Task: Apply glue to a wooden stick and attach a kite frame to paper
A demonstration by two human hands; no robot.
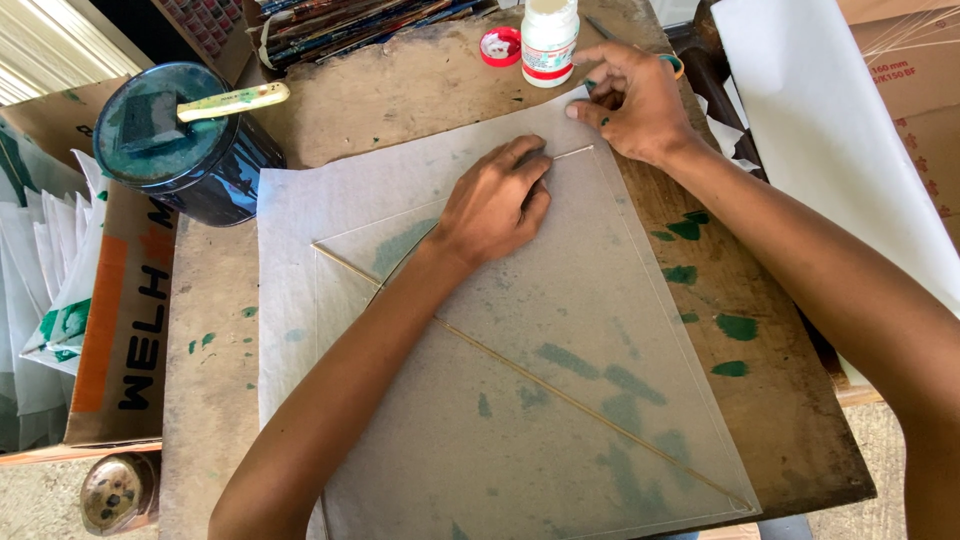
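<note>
A thin translucent paper sheet (560,400) with thin wooden sticks (540,380) glued across it lies on a brown work board (400,90). My left hand (493,200) rests flat on the paper, fingers together, pressing near the top corner where a stick ends. My right hand (632,100) is at the sheet's upper right corner, fingertips pinching or folding the paper's edge. A white glue bottle (548,38) stands just beyond my right hand, its red cap (500,46) lying beside it.
A dark round tin (190,150) with a foam brush (215,105) on top sits at the left. A cardboard box (130,320) with white sheets is further left. Green paint smears (715,325) mark the board. White paper (830,130) lies at right; sticks (350,20) are piled at the back.
</note>
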